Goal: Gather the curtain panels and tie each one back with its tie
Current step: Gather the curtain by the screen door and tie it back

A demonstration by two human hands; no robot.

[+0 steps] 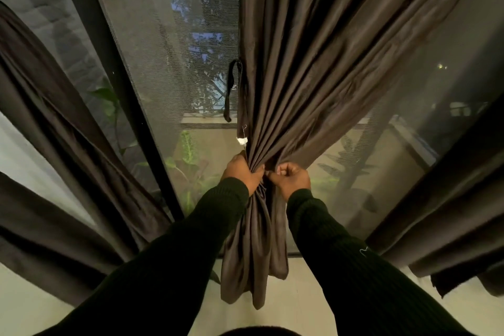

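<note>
A dark brown curtain panel (313, 68) hangs in the middle of the window and is bunched into a narrow bundle at hand height. My left hand (241, 173) grips the bundle from the left. My right hand (291, 179) holds the bundle's right side with curled fingers. Below both hands the fabric hangs in loose folds. A dark tie strap (231, 90) dangles from the panel's left edge, above my hands and free of them. A small white tag (242, 140) hangs on that edge too.
Another curtain panel (68, 161) hangs at the left and one more (458, 226) at the right. A dark window frame post (114, 68) runs diagonally behind. Mesh screen glass (169, 35) shows plants outside. The pale floor (308, 305) lies below.
</note>
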